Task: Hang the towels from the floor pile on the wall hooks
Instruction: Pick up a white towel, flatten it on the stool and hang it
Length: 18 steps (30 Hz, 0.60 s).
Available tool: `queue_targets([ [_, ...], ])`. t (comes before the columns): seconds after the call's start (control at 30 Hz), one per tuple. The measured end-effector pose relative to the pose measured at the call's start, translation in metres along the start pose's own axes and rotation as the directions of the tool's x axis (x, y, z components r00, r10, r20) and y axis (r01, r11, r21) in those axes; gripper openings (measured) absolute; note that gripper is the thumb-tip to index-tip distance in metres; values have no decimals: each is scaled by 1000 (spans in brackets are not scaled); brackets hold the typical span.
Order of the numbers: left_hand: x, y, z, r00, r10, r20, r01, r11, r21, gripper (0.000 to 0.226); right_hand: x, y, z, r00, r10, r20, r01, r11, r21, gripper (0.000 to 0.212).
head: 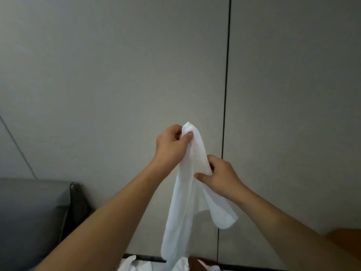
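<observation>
head view: one camera, person facing the wall
left hand [172,142]: pinching the top fold of the white towel [187,184], thumb and fingers curled round the cloth, sitting at 12 o'clock of the right hand
right hand [216,174]: gripping the same towel lower down, thumb pressing from the front, fingers wrapping behind
towel position: hanging in the air in front of the wall panel [117,85], draping down toward 6 o'clock, short end dangling at 5 o'clock of the right hand
towel pile [129,263]: white cloth showing at the bottom edge, 6 o'clock of the hands
panel seam [225,114]: dark vertical line running at 3 o'clock of the towel
grey sofa [33,218]: sitting at 8 o'clock, touching the wall
hooks: cannot tell where
</observation>
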<state>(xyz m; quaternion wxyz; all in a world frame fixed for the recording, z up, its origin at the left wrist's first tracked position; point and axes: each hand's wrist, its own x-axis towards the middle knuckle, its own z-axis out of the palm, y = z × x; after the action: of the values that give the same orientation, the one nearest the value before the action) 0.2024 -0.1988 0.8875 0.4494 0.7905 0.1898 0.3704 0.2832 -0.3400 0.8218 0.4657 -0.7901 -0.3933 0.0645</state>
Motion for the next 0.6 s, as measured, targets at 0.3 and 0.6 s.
queue_targets([
  [0.3,-49,78,78,999,-33,40,42,967,-251,26,-116,116,-106,961,275,-25,-272,931,-242,3],
  [0.6,-96,140,187,986,-163,36,163,900,-404,13,-224,192,-306,870,418,-261,-393,908,145,18],
])
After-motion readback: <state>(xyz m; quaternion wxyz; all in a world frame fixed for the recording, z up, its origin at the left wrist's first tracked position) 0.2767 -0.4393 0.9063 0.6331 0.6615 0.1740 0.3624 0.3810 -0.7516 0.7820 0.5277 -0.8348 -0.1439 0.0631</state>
